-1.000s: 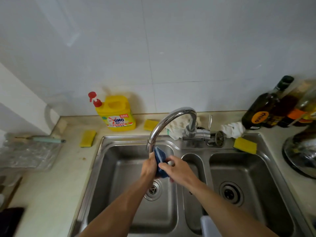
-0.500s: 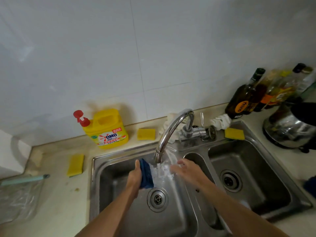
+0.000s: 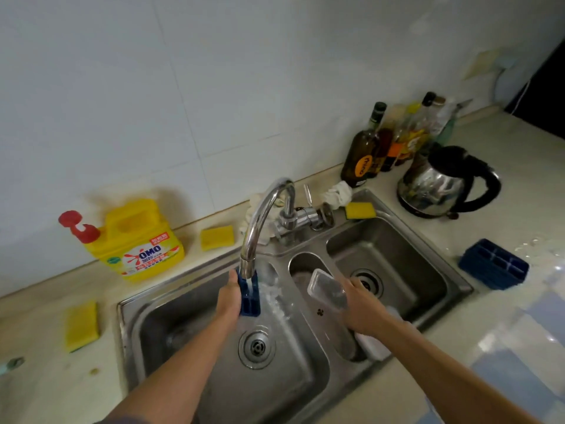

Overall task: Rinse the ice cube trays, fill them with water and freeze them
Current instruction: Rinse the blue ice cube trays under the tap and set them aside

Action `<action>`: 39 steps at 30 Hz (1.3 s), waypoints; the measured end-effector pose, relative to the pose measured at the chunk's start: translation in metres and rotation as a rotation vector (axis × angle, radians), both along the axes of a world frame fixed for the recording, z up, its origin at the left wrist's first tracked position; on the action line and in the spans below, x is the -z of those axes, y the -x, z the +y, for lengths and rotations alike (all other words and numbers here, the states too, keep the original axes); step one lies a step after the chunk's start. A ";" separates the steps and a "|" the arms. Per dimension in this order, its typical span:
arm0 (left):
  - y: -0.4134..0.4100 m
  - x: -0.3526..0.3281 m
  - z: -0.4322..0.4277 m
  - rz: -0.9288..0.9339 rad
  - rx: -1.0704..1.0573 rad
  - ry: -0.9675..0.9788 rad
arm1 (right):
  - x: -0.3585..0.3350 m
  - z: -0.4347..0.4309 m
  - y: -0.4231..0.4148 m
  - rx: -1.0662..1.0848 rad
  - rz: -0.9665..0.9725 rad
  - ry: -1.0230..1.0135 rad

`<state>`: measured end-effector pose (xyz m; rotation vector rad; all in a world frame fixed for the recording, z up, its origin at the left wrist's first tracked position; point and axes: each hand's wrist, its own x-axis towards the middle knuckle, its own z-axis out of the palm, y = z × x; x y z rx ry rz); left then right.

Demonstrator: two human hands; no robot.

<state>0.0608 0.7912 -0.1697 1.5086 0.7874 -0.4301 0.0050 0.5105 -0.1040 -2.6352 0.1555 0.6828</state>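
Here, your left hand (image 3: 227, 301) grips a blue ice cube tray (image 3: 249, 298) upright beneath the running faucet (image 3: 259, 221). Your right hand (image 3: 362, 307) grasps a clear plastic lid (image 3: 327, 289) above the sink (image 3: 171, 332).

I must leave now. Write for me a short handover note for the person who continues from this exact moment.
Left hand: grips a blue ice cube tray on edge under the running faucet, over the left basin.
Right hand: holds a clear plastic lid over the middle basin.
Second blue tray: on the wet counter, right of the sink.
Done: rinsing under way. Left: filling, freezing.
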 end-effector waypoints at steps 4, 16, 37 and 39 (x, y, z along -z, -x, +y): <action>-0.004 -0.004 -0.002 -0.003 0.139 -0.233 | 0.008 -0.049 0.015 -0.046 0.043 0.129; 0.017 -0.014 -0.021 -0.101 0.077 -0.132 | 0.038 -0.122 0.050 -0.331 0.064 0.379; 0.048 -0.035 -0.013 -0.088 -0.135 0.309 | -0.010 0.023 -0.005 -0.265 -0.107 -0.157; 0.048 -0.038 -0.009 -0.084 -0.133 0.360 | -0.015 0.055 -0.008 -0.245 -0.101 -0.266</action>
